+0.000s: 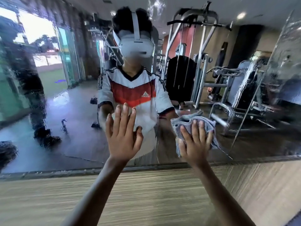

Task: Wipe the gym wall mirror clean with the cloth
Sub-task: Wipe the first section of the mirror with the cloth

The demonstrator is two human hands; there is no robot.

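Hands: I count two, my left hand (pixel 123 136) and my right hand (pixel 195 141), both up on the glass.
Left fingers: five, straight and spread wide. They lie flat on the mirror (pixel 73 103) and hold nothing.
Right fingers: straight and a little spread. They press flat on the cloth (pixel 210 124) and do not curl round it.
Cloth count: one. It is grey-blue and bunched up. It sits between my right fingers and the glass. It sticks out past the fingertips on top and on the side away from my left hand.
Mirror count: one big glass wall. It looks wet and streaky far out past my left fingers.
Line in the glass: one thin seam (pixel 156 136) runs down between my two hands.
In the glass: one person (pixel 130 82) with a white headset (pixel 136 46), above my fingertips.
Gym machines (pixel 195 62): seen in the glass, above and past my right fingers. There is more than one, but I cannot count them well.
Below my wrists: one striped wood surface (pixel 146 193), under the mirror.
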